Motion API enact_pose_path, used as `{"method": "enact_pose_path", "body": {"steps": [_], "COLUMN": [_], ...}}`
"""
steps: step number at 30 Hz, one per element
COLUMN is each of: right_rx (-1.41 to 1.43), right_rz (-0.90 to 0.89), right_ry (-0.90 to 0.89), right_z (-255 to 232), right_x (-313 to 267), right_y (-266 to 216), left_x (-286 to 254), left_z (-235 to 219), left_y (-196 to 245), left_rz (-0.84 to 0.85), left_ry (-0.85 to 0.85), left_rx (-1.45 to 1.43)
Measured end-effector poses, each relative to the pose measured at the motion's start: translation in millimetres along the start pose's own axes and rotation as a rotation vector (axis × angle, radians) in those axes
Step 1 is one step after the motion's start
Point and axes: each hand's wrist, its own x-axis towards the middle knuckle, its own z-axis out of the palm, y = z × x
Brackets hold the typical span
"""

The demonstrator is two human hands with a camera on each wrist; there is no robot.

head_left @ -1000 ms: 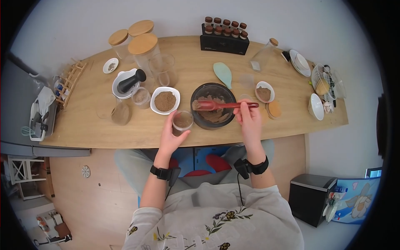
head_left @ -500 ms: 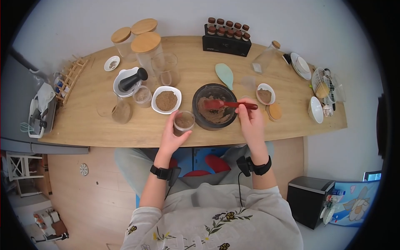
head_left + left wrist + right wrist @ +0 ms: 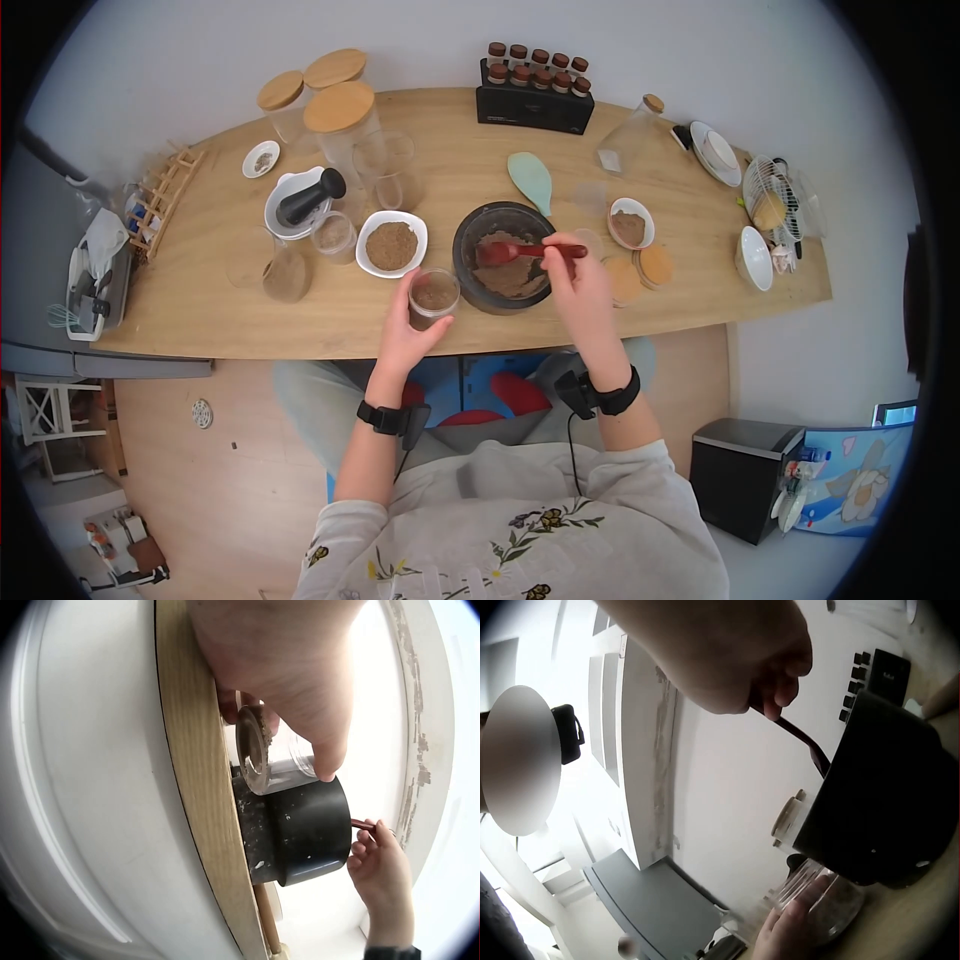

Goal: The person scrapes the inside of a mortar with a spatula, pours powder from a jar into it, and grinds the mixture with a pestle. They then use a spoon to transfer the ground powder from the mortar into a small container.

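Observation:
The left hand (image 3: 404, 338) holds a small clear jar (image 3: 434, 292) with brown powder at the table's front edge, thumb and fingers around its sides. Just right of it stands a dark mortar-like bowl (image 3: 464, 277) with brown powder inside. The right hand (image 3: 585, 305) pinches the handle of a red scoop-like utensil (image 3: 497, 254), whose head is down in that bowl. In the left wrist view the jar (image 3: 283, 774) is close beside the black bowl (image 3: 315, 832). The right wrist view has the red handle (image 3: 804, 738) slanting into the bowl; its inside is hidden there.
A white bowl of brown powder (image 3: 391, 246) sits behind the jar, with a white mortar and dark pestle (image 3: 311, 198) to its left. Behind are wooden-lidded jars (image 3: 341, 107), a green spoon rest (image 3: 530, 182) and a spice rack (image 3: 534, 106). Right are a small bowl (image 3: 645, 217) and wooden lids (image 3: 655, 265).
The right hand has moved left over the dark bowl. The utensil's head, earlier raised at the bowl's left side with powder on it, is now lower inside. The left hand keeps its hold on the jar.

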Motion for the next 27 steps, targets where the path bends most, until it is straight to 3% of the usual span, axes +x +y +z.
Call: {"method": "enact_pose_path", "body": {"steps": [4,7,10,16,19,25,27], "right_rx": [-0.240,-0.149,-0.314,-0.156,-0.081,0.076,0.171], "right_rz": [-0.059,-0.021,-0.139,-0.097,-0.089,-0.009,-0.041], "right_ry": [0.073,0.110,0.056,-0.211,-0.161,-0.296,-0.208], "right_z": [-4.8,-22.0,-35.9,-47.3,-46.1,-43.7,-44.8], "right_x": [4.9,10.5,15.9,14.9,14.4,16.5,16.4], "right_y": [0.6,-2.8,-7.5,-2.4,-0.8,33.3,35.1], "left_x": [-0.3,-0.7,-0.7,-0.6,-0.4,0.1,0.0], "left_z": [-0.5,-1.5,-1.4,-2.3,-0.9,-1.4,-1.7], "left_y": [-0.7,-2.9,-5.5,-3.1,-2.1,-1.7,-2.5], "left_rz": [-0.003,0.017,0.025,0.036,0.022,0.011,0.016], "left_ry": [-0.001,-0.003,0.003,0.004,0.004,-0.002,-0.003], "left_rx": [0.004,0.039,0.053,0.068,0.031,0.045,0.042]}}
